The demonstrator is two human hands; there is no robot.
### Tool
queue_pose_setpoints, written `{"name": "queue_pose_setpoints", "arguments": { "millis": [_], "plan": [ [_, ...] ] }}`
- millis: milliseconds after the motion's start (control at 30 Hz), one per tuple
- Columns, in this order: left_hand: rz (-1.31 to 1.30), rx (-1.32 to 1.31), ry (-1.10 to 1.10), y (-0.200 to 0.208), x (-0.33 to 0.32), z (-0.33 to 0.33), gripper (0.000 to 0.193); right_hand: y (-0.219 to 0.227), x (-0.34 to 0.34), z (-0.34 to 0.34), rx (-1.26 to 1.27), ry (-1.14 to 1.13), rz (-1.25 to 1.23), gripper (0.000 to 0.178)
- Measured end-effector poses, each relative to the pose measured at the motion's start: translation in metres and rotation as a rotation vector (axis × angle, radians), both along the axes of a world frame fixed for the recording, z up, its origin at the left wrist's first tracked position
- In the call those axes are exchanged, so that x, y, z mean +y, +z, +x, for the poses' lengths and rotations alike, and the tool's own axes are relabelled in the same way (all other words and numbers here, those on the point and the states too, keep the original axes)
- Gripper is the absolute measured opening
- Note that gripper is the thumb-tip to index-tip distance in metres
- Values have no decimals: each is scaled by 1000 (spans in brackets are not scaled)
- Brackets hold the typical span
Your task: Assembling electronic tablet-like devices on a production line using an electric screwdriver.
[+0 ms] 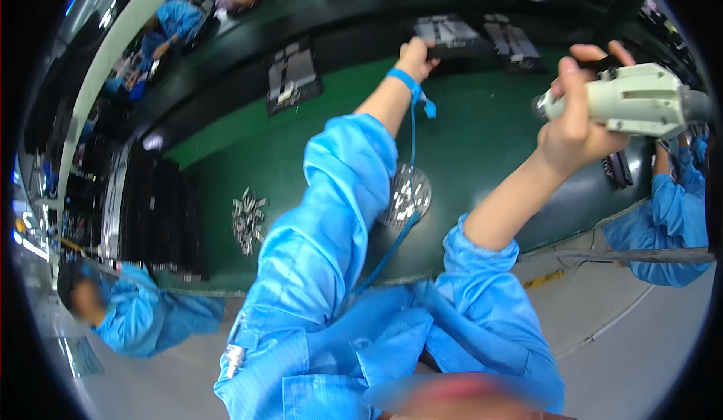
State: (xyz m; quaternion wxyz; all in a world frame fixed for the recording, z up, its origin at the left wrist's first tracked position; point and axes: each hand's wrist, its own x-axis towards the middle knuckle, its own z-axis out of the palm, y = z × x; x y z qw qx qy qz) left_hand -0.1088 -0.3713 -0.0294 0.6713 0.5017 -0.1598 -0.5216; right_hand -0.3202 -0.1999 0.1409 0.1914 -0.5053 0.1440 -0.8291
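Head view shows my right hand (572, 130) with its fingers closed around a pale green handheld tool (644, 102), which I hold up above the right part of the green tabletop (482, 137). My left hand (413, 58) is stretched forward, and its fingers are at the left corner of a dark flat panel (452, 30); I cannot tell if they grip it. Another panel (295, 75) lies to the left, and a third panel (512, 38) to the right. Around my left wrist is a blue wrist strap (403, 79), whose cord (413, 137) passes over a round metal dish (427, 194) of small shiny parts. Left of this dish lies a heap of small metal pieces (247, 220).
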Motion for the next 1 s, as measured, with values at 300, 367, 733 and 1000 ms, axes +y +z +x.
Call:
{"name": "queue_pose_setpoints", "arguments": {
  "millis": [300, 367, 733, 1000],
  "plan": [
    [-291, 130, -133, 56, 285, 129, 16, -9, 9, 11, 223, 400, -297, 26],
    [-325, 67, -16, 46, 357, 137, 22, -40, 16, 29, 185, 670, -168, 37],
    [-98, -142, 186, -37, 542, 46, 45, -164, 71, 103, 310, 870, 254, 51],
    [27, -1461, 358, -50, 524, 57, 59, -182, 74, 116, 339, 820, 310, 52]
  ]
}}
